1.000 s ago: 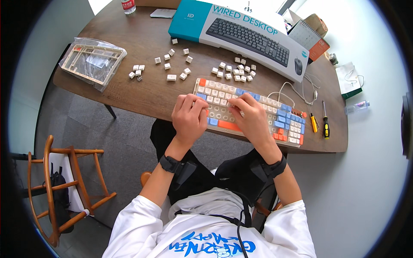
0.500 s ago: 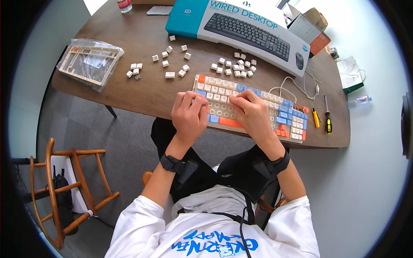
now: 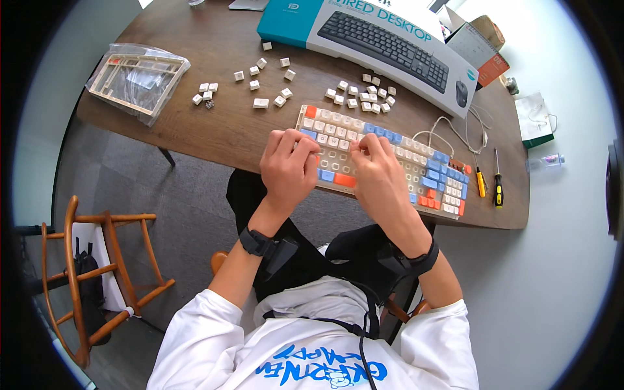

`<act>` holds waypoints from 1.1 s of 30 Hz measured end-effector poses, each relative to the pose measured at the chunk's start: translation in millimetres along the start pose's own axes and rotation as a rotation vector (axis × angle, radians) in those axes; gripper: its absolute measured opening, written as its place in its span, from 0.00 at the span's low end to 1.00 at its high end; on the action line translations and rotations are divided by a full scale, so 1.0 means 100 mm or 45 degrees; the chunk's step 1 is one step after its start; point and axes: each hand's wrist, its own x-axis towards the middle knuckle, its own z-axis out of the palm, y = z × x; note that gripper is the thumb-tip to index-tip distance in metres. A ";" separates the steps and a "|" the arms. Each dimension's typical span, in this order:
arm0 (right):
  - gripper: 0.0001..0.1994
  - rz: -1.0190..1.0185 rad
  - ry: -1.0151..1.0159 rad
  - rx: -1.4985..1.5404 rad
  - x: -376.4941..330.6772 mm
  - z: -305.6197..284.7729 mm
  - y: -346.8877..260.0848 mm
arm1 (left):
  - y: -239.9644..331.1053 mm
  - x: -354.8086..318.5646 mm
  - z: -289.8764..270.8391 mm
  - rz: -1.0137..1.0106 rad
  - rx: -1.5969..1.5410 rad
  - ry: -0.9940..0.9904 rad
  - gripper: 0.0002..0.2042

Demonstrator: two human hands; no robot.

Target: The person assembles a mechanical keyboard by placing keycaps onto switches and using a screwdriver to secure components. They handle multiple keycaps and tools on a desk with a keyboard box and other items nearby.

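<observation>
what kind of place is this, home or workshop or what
Probably a home or office desk used as a hobby bench, not a real workshop. A wooden table holds a keyboard with loose keycaps beside it, two screwdrivers and a boxed keyboard set; a wooden chair stands on grey carpet.

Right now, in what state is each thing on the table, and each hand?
keyboard: flat on the table, several keycaps missing
loose keycaps: scattered beyond the keyboard
keyboard box: closed, lying flat
plastic bag: holds a pale frame
screwdrivers: lying unused
left hand: fingers curled on keys
right hand: fingers bent on keys
</observation>
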 end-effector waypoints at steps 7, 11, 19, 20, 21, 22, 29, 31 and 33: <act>0.22 -0.005 0.023 -0.104 -0.07 0.04 -0.07 | 0.01 -0.01 0.01 -0.030 0.005 -0.016 0.06; 0.22 0.022 -0.010 -0.018 -0.08 0.03 -0.07 | 0.00 -0.02 -0.01 -0.018 0.003 -0.010 0.05; 0.16 0.000 -0.050 -0.170 -0.05 0.03 -0.12 | -0.02 -0.03 0.01 -0.002 -0.003 0.008 0.05; 0.15 -0.012 -0.041 -0.180 -0.06 0.03 -0.13 | -0.02 -0.03 0.02 -0.001 -0.001 0.009 0.05; 0.14 0.008 -0.066 -0.190 -0.05 0.03 -0.13 | -0.02 -0.03 0.02 -0.001 0.004 0.007 0.05; 0.14 0.009 -0.071 -0.196 -0.04 0.04 -0.13 | -0.02 -0.03 0.02 -0.001 0.010 0.005 0.05; 0.13 0.051 -0.098 -0.216 -0.02 0.06 -0.18 | -0.03 -0.04 0.02 0.008 0.028 -0.002 0.04; 0.13 0.037 -0.104 -0.236 -0.02 0.05 -0.19 | -0.03 -0.04 0.02 0.010 0.024 0.006 0.04; 0.14 0.033 -0.115 -0.238 -0.01 0.05 -0.19 | -0.03 -0.04 0.02 0.010 0.017 0.009 0.04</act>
